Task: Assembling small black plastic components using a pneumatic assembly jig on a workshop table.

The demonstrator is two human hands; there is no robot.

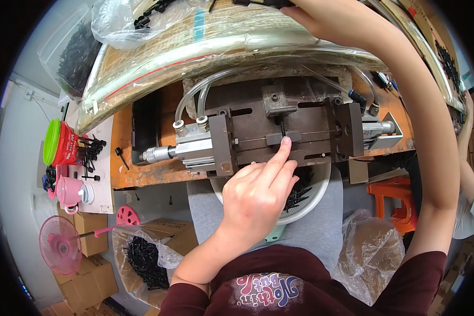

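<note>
Left hand [258,195] loosely curled, index finger stretched out, its tip pressed against a small dark part [283,130] standing upright in the slot of the metal jig [279,131]; the other fingers folded under, pinching nothing that shows; whether the thumb helps hold the part cannot be told. The part sits at the middle of the jig, just below a square steel block [277,100] with a bolt head.

Right hand [321,18] raised to the far edge of the bench, fingers closed around a dark object [263,3] at the top rim of the view; the object is mostly cut off, so its kind cannot be told.

Jig outward: a silver pneumatic cylinder [176,149] juts from its left end; two clear hoses [205,89] arch up from fittings there; a second cylinder [376,128] lies at the right end. The whole jig rests on a worn orange-brown bench [122,152], near its front edge.

Below the front edge, on the person's lap, a round pale basket [313,197] holds black screws [298,196]; grey cloth covers the knees.

Far edge of the bench: plastic-wrapped bundles [195,47] and a clear bag of black parts [137,21].

Left end: a white board with loose black screws [89,150], a red cup with green lid [60,142], a pink cup [68,190].

Floor at left: a pink fan [60,245], cardboard boxes [92,279], an open bag of black screws [142,258]. At right: an orange stool [397,203]; another person's arm [466,158] at the edge.
</note>
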